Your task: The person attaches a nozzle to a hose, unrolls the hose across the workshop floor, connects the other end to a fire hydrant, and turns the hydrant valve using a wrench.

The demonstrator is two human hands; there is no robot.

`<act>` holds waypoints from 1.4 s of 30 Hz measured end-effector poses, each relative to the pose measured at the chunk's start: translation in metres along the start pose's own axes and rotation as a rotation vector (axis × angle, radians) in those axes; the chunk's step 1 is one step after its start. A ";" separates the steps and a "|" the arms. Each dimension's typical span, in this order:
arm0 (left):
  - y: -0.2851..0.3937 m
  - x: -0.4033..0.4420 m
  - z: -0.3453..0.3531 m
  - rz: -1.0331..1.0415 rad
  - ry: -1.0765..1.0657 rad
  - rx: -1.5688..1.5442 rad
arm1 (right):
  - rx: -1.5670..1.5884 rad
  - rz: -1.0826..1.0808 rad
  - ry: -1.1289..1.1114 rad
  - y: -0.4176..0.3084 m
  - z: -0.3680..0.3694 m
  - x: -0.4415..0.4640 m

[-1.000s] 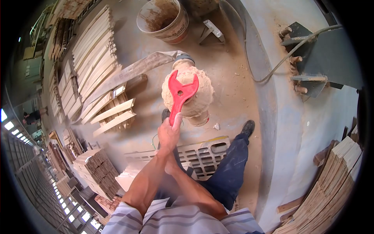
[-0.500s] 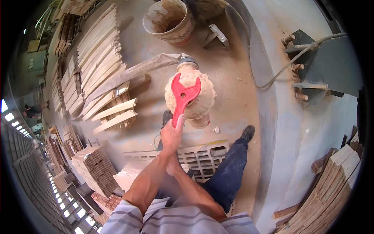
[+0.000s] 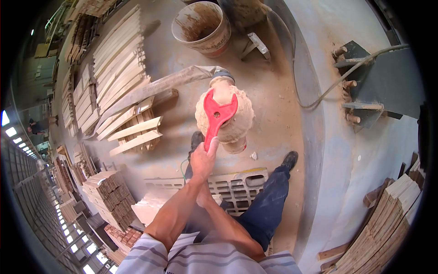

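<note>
My left hand [image 3: 203, 159] is closed round the handle of a red open-ended spanner [image 3: 216, 115], with its jaw pointing up and away from me. Behind the spanner in this view is a round fitting caked in pale dust [image 3: 244, 109]; I cannot tell whether the two touch. A flat greyish hose [image 3: 169, 83] runs left from a dark collar [image 3: 224, 74] at the fitting's top. My right hand [image 3: 203, 197] is low beside my left wrist and mostly hidden by the left forearm, so its fingers do not show.
A dusty bucket [image 3: 211, 47] stands beyond the fitting. Timber boards [image 3: 118, 59] lie at left, with stacked wood [image 3: 108, 196] nearer. A slotted grey panel [image 3: 242, 206] lies between my legs. On the right are a metal bracket [image 3: 388, 77], a cable [image 3: 326, 95] and more boards [image 3: 383, 219].
The view has shifted slightly, with the bucket and fitting a little lower and to the right. My left hand keeps its hold on the spanner, which has barely moved against the fitting.
</note>
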State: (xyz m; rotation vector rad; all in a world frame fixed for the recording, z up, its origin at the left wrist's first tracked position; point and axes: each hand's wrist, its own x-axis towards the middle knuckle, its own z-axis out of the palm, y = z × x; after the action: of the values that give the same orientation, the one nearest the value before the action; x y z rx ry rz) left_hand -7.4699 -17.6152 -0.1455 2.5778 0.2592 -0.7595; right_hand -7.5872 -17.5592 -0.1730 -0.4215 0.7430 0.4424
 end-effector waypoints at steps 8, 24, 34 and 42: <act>-0.002 -0.001 0.003 -0.029 -0.030 0.029 | 0.175 -0.078 -0.110 0.041 -0.022 0.020; 0.008 -0.013 -0.012 0.026 -0.049 -0.044 | -0.468 -0.261 -0.134 0.014 -0.030 0.005; 0.018 -0.020 -0.025 0.018 -0.128 -0.170 | -0.078 0.076 0.066 -0.002 -0.013 -0.001; 0.014 -0.015 -0.018 -0.027 -0.169 -0.167 | -0.238 -0.038 -0.137 0.004 -0.034 0.007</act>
State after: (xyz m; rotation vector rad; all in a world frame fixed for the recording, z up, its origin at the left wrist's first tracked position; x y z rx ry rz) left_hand -7.4698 -17.6199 -0.1185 2.3427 0.2924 -0.9193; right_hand -7.6030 -17.5711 -0.2015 -0.6211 0.5503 0.5215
